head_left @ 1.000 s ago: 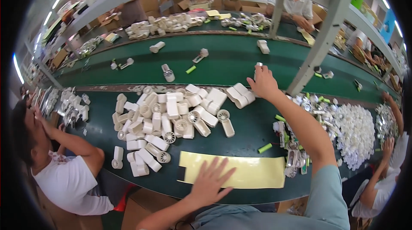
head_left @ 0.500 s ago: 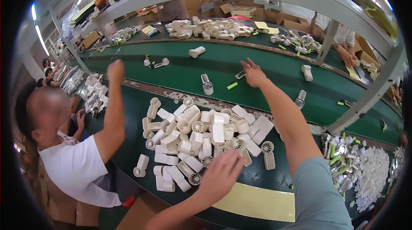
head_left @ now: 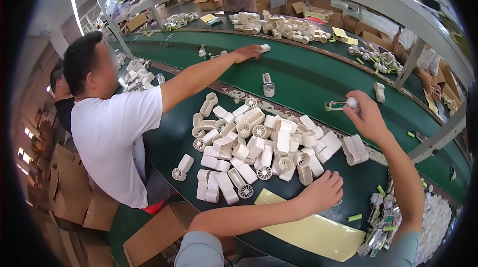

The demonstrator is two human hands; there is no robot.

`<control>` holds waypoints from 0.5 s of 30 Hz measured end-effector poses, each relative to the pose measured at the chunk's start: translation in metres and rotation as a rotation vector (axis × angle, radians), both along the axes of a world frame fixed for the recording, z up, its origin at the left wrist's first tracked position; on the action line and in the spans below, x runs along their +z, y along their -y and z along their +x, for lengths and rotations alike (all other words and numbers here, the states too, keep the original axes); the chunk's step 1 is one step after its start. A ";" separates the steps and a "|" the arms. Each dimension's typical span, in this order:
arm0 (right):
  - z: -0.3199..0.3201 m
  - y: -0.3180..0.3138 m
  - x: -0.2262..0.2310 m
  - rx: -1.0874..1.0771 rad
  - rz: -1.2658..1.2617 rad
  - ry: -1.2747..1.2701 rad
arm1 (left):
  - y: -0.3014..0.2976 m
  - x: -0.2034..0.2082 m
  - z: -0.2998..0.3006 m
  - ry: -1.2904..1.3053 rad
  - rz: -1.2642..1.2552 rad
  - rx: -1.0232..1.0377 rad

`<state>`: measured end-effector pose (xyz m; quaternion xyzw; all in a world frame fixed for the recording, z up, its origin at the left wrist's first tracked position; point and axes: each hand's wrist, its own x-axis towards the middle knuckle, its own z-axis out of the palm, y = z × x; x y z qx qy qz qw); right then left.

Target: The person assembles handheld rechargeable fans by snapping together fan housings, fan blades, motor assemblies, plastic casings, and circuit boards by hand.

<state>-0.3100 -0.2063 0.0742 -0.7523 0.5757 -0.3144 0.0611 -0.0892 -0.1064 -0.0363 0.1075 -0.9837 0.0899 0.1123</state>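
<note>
My right hand is closed on a small circuit board assembly with a whitish rounded end. It holds the assembly above the near edge of the green belt, thumb and fingers around the rounded end. At the lower right of a heap of cream plastic casings, my left hand curls over a casing. Only a pale edge of that casing shows under the fingers. Many heap casings have a round, spoked end. A yellow sheet lies below my left forearm.
At left a co-worker in a white shirt reaches over the belt to a white casing. Green-wrapped cells and boards lie beside small white parts at right. A shelf post slants down there. An open carton stands below.
My right hand has closed on the board assembly and lifted it toward me from the belt. My left hand has moved right to a casing. The co-worker's arm has stretched across the belt.
</note>
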 end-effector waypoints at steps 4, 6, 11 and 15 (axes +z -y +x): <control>-0.012 -0.120 0.035 -0.061 0.019 0.502 | -0.013 0.012 -0.002 -0.093 0.338 -0.123; -0.012 -0.177 0.043 -0.060 -0.024 0.708 | -0.030 0.024 0.008 -0.349 0.972 -0.077; 0.001 -0.283 0.033 0.066 0.088 0.949 | -0.072 0.034 0.057 -0.264 1.901 0.206; 0.012 -0.328 -0.009 0.205 0.117 1.125 | -0.071 0.028 0.077 -0.259 1.962 0.123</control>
